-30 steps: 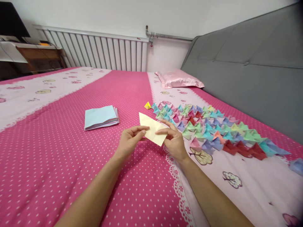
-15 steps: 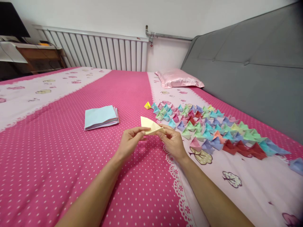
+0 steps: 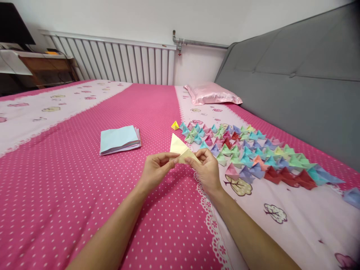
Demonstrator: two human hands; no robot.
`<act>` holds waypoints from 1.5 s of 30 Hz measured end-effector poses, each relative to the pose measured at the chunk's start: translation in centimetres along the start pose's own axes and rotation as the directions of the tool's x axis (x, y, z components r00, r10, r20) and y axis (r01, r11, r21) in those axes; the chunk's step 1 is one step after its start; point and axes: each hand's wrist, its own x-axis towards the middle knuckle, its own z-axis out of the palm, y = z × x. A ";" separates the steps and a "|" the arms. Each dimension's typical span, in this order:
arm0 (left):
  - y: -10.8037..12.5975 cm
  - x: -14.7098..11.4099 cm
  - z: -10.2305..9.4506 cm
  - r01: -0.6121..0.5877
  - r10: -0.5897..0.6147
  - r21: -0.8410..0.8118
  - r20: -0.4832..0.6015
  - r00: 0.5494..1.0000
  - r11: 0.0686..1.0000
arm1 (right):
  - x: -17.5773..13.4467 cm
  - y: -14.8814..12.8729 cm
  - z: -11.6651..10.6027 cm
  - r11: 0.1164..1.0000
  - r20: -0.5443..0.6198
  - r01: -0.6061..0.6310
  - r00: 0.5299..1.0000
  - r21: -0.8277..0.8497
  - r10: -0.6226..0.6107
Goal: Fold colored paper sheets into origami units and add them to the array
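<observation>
A pale yellow sheet of folded paper (image 3: pixel 181 149) is held above the bed, one pointed corner standing up and away from me. My left hand (image 3: pixel 157 168) pinches its left edge between thumb and fingers. On the other side, my right hand (image 3: pixel 206 168) grips the right edge, its thumb pressing the near face. Right of my hands lie many small origami boats (image 3: pixel 247 150) in rows, coloured blue, green, pink, purple and red. A single bright yellow one (image 3: pixel 174 125) sits at their far left end.
A stack of coloured paper (image 3: pixel 120 140), light blue on top, lies left of my hands. The pink dotted bedspread (image 3: pixel 84 187) spreads beneath everything. Farther back are a pink pillow (image 3: pixel 212 93), a grey headboard (image 3: pixel 295 82) and a white radiator (image 3: pixel 118 60).
The yellow paper has tilted, so its corner stands higher and more of its flat face shows. Both hands have shifted slightly on its edges. The stack and the boats stay where they were.
</observation>
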 end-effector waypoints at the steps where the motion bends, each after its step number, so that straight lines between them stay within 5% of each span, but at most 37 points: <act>1: 0.1 0.0 0.0 -0.002 0.002 0.002 0.004 1.000 1.000 | 0.0 -0.1 0.0 1.000 -0.008 -0.002 1.000 0.017 0.003; 6: 0.3 0.1 -0.1 0.019 -0.019 -0.016 0.014 1.000 1.000 | -0.1 -0.6 0.3 0.998 0.007 -0.052 0.999 0.017 0.052; 13: 0.1 0.4 -0.2 0.215 -0.213 -0.005 0.102 0.972 0.977 | -0.1 -0.6 0.1 0.995 0.053 0.016 0.999 -0.095 -0.011; 18: -0.4 0.3 -0.4 0.194 -0.204 0.078 0.139 0.969 0.978 | 0.0 -0.5 -0.2 0.962 0.084 0.098 0.993 -0.255 -0.079; 28: -0.1 0.4 -0.2 0.242 -0.248 0.059 0.151 0.957 0.969 | -0.1 -0.7 -0.1 0.934 0.063 0.157 0.987 -0.320 -0.145; 45: 0.1 0.6 -0.5 0.330 -0.328 -0.140 0.041 0.944 0.933 | 0.6 -0.2 -0.3 0.993 -0.021 -0.082 0.997 -0.088 0.080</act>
